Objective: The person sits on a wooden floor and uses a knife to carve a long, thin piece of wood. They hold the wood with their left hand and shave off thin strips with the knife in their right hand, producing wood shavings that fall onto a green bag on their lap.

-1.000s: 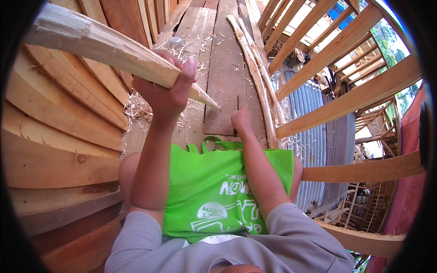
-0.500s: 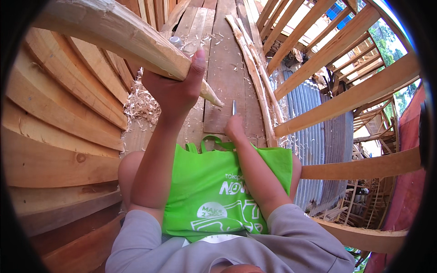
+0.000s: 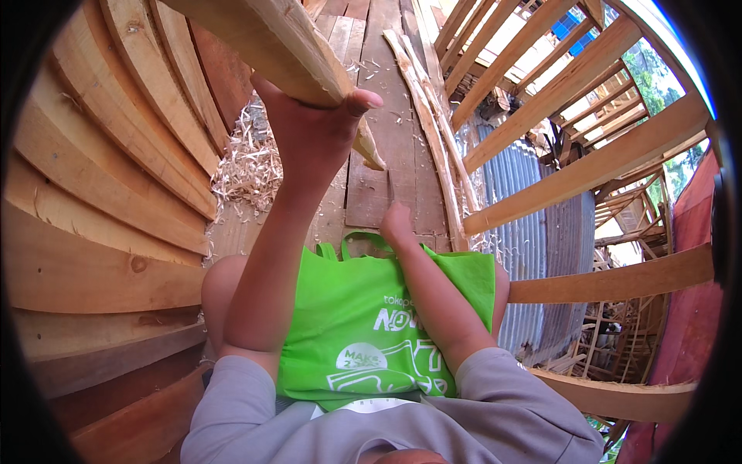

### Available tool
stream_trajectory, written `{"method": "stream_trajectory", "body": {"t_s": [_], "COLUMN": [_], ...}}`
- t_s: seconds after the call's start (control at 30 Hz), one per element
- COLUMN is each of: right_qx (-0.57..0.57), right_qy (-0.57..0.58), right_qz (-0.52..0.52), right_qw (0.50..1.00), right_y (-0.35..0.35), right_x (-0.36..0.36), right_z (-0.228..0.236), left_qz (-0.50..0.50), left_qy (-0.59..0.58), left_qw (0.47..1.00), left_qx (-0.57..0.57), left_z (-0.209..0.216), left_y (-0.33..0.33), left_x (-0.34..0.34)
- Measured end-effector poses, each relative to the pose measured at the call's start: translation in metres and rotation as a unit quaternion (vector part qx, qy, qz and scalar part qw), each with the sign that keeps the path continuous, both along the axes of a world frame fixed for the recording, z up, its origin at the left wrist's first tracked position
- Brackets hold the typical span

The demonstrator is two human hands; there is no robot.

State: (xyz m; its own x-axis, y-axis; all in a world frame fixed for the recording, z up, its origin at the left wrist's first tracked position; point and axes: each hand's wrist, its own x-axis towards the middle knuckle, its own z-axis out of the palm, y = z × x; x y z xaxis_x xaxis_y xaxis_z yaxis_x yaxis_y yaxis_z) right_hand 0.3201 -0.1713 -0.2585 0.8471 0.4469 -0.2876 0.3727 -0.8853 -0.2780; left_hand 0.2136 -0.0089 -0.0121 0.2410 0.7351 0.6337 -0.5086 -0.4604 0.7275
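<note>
the left hand (image 3: 309,138) grips a thick wooden pole (image 3: 282,50); the right hand (image 3: 397,223) is closed on a knife (image 3: 390,187).

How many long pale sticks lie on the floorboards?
2 visible, side by side: a left stick and a right stick nearer the wooden railing. The held wood may hide others.

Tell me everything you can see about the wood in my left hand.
The wood looks pale, bare and hewn: thick above, narrower beyond your left hand, ending in a tapered tip. It slants down from the picture's top edge, upper end out of view. Your left hand grips it; its tip is near the knife.
</note>
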Motion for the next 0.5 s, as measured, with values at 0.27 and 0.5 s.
{"method": "stream_trajectory", "body": {"t_s": [0.27,0.5], "right_qx": [-0.096,0.062], "right_qy": [0.014,0.085], "right_qz": [0.022,0.251], "right_qw": [0.995,0.962], "right_y": [-0.005,0.029], "right_x": [-0.005,-0.040], "right_z": [-0.004,0.000], "left_qz": [-0.046,-0.040], "left_qy": [0.006,-0.006], "left_qw": [0.998,0.999], "left_qx": [-0.040,-0.013], "left_z": [0.004,0.002], "left_y": [-0.013,-0.012], "left_x": [0.004,0.010]}}
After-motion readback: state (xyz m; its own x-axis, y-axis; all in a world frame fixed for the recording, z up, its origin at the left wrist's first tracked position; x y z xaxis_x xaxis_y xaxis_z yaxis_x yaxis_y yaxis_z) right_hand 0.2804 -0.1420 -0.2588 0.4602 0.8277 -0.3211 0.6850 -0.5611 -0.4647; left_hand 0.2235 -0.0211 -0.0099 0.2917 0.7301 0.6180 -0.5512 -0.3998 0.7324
